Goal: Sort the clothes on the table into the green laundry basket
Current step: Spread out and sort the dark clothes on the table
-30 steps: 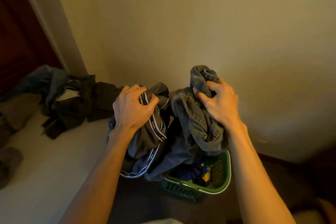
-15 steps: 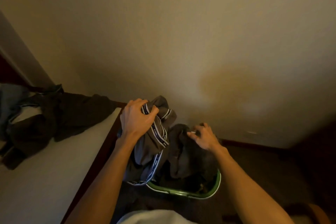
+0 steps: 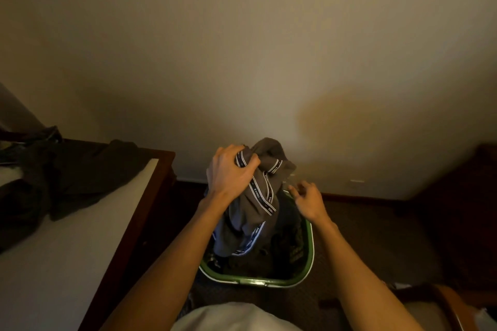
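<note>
While the left hand [image 3: 233,172] grips a bunched grey garment [image 3: 252,209] with striped tape along its seams, its fingers curled over the top of the cloth, the right hand [image 3: 309,200] hangs just beside it with fingers loosely spread and nothing in them. The garment droops from the left hand down into the green basket [image 3: 310,250], which sits on the dark floor directly below both hands; its lower folds lie inside the rim, over darker clothes already there. Left of the left hand stands the worktop [image 3: 67,250], white on top with a dark wooden edge. More dark clothes [image 3: 80,174] lie heaped on its far end, well apart from both hands. A plain pale wall rises beyond the hands, and both bare forearms reach in from the near edge.
</note>
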{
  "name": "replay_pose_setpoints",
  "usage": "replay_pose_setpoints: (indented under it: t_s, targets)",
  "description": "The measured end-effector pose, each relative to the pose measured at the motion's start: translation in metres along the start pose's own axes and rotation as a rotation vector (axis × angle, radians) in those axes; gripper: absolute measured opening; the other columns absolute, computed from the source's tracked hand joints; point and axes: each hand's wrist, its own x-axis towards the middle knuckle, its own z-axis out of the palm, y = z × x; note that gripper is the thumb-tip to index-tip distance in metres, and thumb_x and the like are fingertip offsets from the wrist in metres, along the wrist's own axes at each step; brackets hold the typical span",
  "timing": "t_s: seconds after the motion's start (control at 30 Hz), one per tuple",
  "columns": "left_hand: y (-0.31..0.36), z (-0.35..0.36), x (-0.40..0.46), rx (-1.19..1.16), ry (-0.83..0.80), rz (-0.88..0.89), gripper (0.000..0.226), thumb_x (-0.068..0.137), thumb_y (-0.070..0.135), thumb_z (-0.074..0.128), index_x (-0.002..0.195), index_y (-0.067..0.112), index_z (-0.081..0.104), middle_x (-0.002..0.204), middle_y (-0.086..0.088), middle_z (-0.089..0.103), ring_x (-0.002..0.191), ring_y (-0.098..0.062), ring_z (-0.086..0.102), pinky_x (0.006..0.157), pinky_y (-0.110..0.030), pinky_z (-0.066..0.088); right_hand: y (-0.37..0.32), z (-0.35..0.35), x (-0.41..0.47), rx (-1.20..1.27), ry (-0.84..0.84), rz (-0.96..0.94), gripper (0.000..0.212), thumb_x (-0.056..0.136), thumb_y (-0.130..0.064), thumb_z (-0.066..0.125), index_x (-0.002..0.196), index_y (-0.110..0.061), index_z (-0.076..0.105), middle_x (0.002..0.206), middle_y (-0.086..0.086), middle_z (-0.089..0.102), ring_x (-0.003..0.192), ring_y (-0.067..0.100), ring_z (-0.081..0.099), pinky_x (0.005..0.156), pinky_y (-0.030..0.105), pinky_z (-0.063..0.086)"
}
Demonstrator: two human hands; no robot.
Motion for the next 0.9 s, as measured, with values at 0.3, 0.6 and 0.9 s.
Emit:
replay_pose_setpoints:
  t_s: [0.3, 0.6, 0.9]
  targets:
    - [-0.085, 0.047, -0.042, 0.241, -0.424, -0.159, 0.057, 0.097, 0.063, 0.049, 0.147, 0.036, 0.044, 0.159, 0.004, 0.039, 0.146, -0.026, 0.036, 0.116, -0.048, 0.03, 0.036, 0.004, -0.025, 0.034, -0.064, 0.073, 0.022, 0.096, -0.03, 0.064, 0.095, -0.008, 0.063, 0.096, 0.017, 0.064, 0.095, 0.029, 0.063, 0.079, 0.035, 0.046]
    - [-0.107, -0.001, -0.082, 0.084, -0.279, -0.303, 0.045, 0.095, 0.061, 0.055, 0.132, 0.037, 0.056, 0.145, 0.007, 0.054, 0.136, -0.023, 0.046, 0.113, -0.052, 0.038, -0.023, 0.055, -0.05, 0.034, -0.247, -0.111, 0.015, 0.096, -0.025, 0.064, 0.093, -0.01, 0.065, 0.077, 0.005, 0.065, 0.084, 0.021, 0.062, 0.079, 0.036, 0.048]
    - [-0.181, -0.123, -0.15, -0.02, 0.127, -0.502, 0.037, 0.099, 0.049, 0.056, 0.135, 0.043, 0.051, 0.138, 0.011, 0.055, 0.123, -0.013, 0.053, 0.098, -0.033, 0.047, -0.15, 0.152, -0.097, -0.038, -0.567, -0.447, 0.011, 0.098, -0.023, 0.062, 0.098, -0.013, 0.065, 0.074, -0.007, 0.06, 0.07, 0.004, 0.058, 0.061, 0.019, 0.042]
